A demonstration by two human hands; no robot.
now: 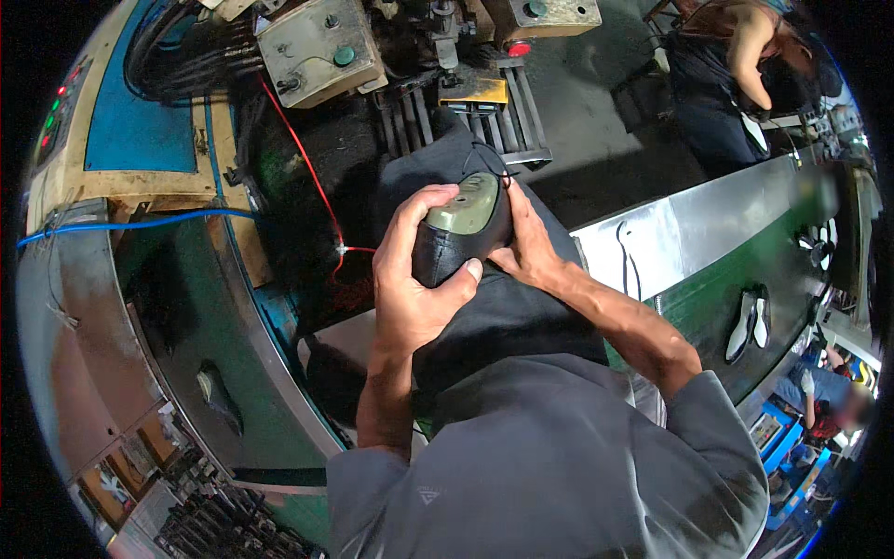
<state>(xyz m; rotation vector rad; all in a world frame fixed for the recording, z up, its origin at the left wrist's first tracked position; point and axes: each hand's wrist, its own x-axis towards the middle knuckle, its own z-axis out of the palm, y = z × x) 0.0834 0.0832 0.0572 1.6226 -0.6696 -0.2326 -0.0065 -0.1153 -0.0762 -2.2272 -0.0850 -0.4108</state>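
A black shoe upper (436,257) is stretched over an olive-green shoe last (466,207), held above my lap with its heel end toward me. My left hand (414,270) wraps its left side, the thumb pressed on the black heel and the fingers reaching over the green top. On the right side, my right hand (529,238) grips the upper, its thumb near the lower edge. Thin black laces (494,154) stick out at the far end. The shoe's underside and toe are hidden from view.
Ahead stands a machine with metal control boxes (321,51) and a slatted base (531,116). Green conveyor belts run on both sides; a dark shoe (219,399) lies left, a pair of shoes (748,323) right. A red hose (303,140) hangs nearby. Another person (736,74) works far right.
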